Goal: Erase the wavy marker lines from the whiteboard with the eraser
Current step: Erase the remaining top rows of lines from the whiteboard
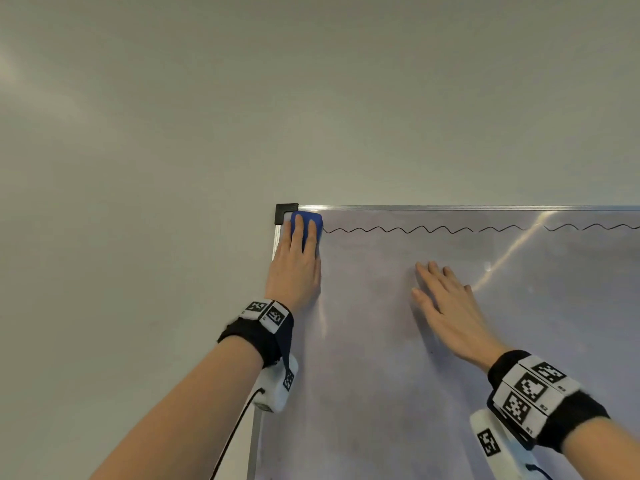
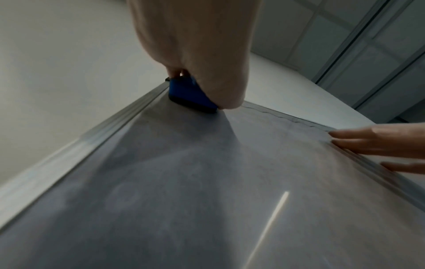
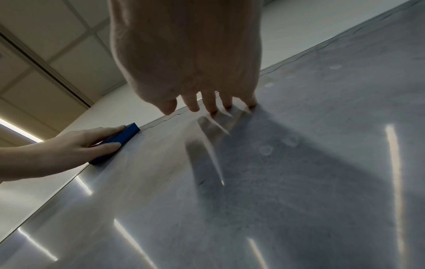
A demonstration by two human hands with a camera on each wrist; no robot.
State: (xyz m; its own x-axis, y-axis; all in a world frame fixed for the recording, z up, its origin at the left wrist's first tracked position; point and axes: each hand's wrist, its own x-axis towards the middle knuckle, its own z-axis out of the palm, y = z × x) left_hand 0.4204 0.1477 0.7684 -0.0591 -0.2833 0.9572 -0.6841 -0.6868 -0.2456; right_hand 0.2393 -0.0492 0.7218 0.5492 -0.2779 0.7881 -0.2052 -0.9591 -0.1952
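On the whiteboard (image 1: 381,375), top left corner, your left grip (image 1: 294,271) clasps the eraser (image 1: 306,230), touching the wavy line (image 1: 398,230). Your right grip (image 1: 446,306) lies flat, released.

My head camera faces the whiteboard (image 1: 450,358) from close, its top left corner mid-frame. Wrist cameras skim low along it toward its top edge. All three share the eraser (image 1: 306,220); the left view catches my right grip (image 2: 377,143), the right my left grip (image 3: 76,143).
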